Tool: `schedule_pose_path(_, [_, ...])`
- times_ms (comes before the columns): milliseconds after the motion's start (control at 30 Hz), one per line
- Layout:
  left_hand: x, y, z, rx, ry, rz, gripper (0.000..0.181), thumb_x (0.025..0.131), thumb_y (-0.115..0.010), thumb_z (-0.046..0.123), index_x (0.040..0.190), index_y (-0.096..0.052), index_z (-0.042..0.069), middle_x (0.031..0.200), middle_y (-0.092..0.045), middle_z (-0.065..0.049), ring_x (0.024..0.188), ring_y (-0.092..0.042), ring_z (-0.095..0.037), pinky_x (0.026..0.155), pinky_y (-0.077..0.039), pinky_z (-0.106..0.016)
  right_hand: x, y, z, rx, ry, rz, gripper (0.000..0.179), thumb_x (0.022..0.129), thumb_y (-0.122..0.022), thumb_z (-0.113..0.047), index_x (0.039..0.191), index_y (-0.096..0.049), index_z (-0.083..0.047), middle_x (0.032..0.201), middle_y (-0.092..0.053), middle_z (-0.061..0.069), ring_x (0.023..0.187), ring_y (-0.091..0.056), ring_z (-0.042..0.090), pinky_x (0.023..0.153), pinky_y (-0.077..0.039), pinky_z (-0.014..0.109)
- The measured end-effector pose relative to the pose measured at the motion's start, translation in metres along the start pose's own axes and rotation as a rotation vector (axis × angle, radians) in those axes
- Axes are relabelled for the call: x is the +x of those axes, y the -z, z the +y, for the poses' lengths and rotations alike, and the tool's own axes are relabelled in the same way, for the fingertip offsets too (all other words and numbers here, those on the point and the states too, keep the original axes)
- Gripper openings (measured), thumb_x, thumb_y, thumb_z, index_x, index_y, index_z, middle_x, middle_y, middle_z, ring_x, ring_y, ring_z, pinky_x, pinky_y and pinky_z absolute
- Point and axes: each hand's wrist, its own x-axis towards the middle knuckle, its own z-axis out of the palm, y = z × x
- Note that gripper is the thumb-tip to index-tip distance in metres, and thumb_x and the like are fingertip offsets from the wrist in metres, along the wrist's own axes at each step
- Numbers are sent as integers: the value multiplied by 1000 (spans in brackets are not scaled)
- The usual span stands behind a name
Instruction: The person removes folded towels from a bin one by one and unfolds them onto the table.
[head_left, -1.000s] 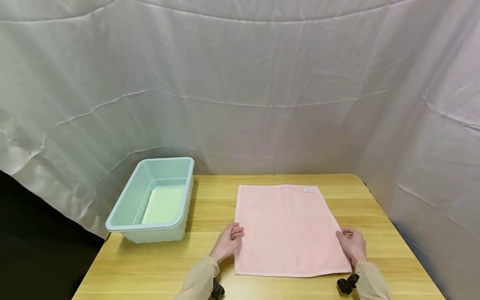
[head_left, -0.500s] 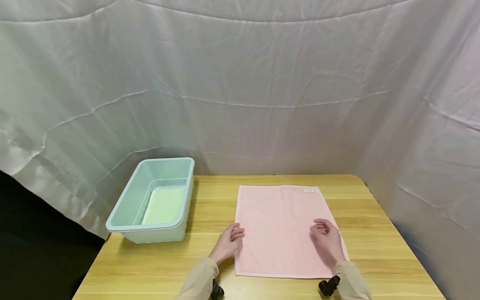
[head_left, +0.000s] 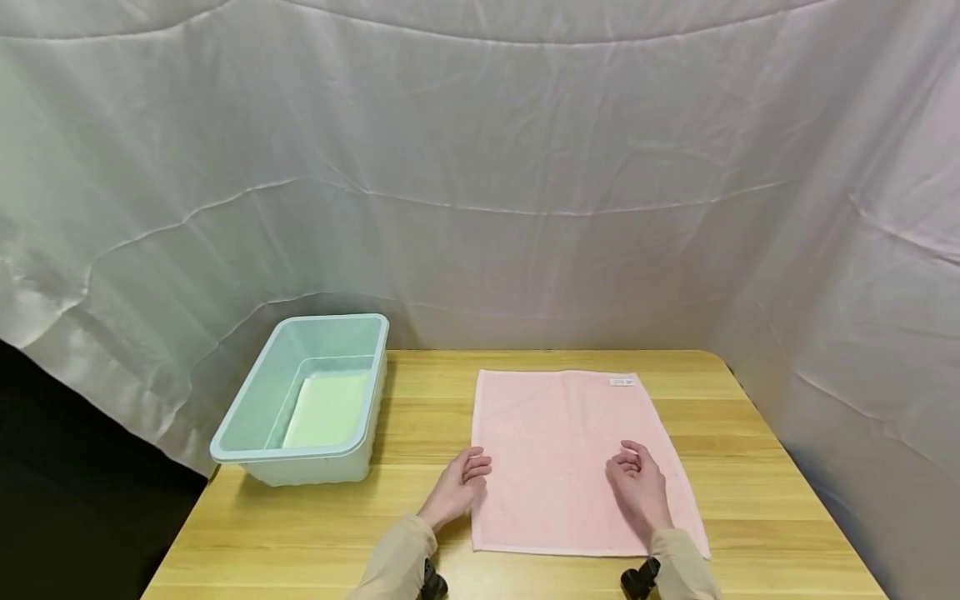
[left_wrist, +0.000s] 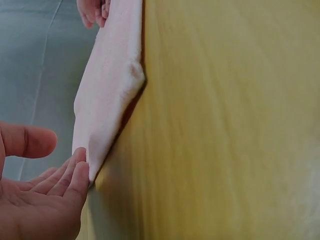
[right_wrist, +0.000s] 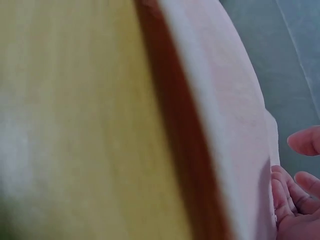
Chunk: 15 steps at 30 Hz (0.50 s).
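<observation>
A pink towel [head_left: 555, 467] with a small white label [head_left: 621, 382] at its far right corner lies spread out flat. My left hand [head_left: 455, 487] is at the towel's left edge; in the left wrist view its fingers [left_wrist: 70, 177] touch the cloth while the thumb stands apart. Over the right part of the towel is my right hand [head_left: 641, 487], fingers loosely bent and nothing held. The right wrist view shows its thumb [right_wrist: 306, 141] away from the fingers, beside the pink cloth.
A pale green-blue plastic tub [head_left: 352, 450] stands on the wooden table [head_left: 420, 383] to the left of the towel. A grey-white curtain [head_left: 480, 250] hangs behind and along the right side. Dark cloth [head_left: 67, 483] is at the lower left.
My right hand has left the towel's right edge and moved left over the cloth. The left hand has stayed at the left edge, and the towel lies nearly the same.
</observation>
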Motion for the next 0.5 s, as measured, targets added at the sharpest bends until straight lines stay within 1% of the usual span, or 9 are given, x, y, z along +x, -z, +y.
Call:
schedule_pose_path(167, [2,-3,0,17,-25,-36,53,92,-47,-9,143,-35,-17,140,-51,-36,130,-52,-49,112,-45,-53,1,3,0,-29,18,7,54,93,-61,-16,143,-46,-3,120,-65,15,85,-52,-5,76,-41,6])
schedule_pose_path(400, [9,-10,2,-10,-4,-70,58,90,-49,-9,145,-33,-16,142,-49,-35,133,-50,-49,116,-40,-54,7,10,8,-74,33,28,58,93,-60,-17,147,-42,-3,124,-66,16,86,-50,-9,77,-38,2])
schedule_pose_path(500, [15,-15,2,-14,-5,-72,57,91,-49,-7,146,-34,-15,142,-51,-35,133,-50,-48,116,-41,-54,9,14,11,-95,31,28,60,94,-59,-20,149,-39,-4,127,-64,15,93,-52,-3,80,-38,3])
